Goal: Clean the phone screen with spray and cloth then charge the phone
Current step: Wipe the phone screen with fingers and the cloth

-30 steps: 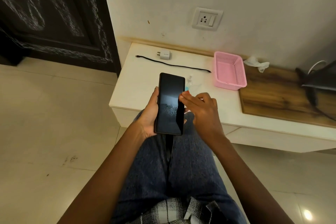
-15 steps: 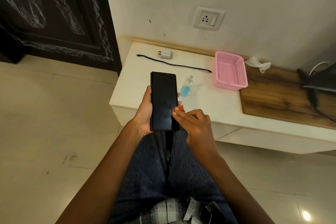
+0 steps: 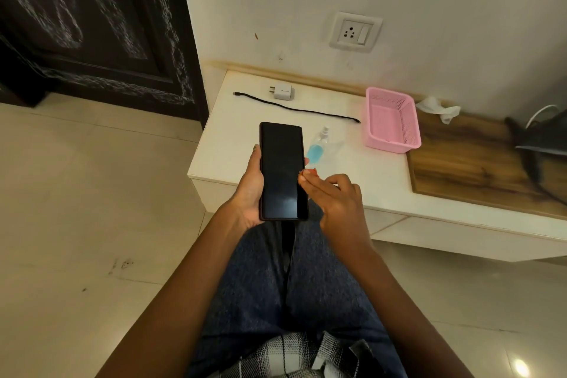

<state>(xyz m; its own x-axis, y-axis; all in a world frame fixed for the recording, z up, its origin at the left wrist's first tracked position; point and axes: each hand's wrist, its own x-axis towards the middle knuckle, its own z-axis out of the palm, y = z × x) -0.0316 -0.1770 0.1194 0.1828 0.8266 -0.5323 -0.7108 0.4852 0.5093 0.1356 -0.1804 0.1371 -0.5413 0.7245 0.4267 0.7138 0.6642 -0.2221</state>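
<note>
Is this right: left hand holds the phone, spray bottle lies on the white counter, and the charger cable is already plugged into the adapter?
Not quite. In the head view the black charger cable lies loose on the white counter, unplugged; the white adapter sits apart beside it. The rest holds: the left hand holds the phone, and the spray bottle lies on the counter.
</note>
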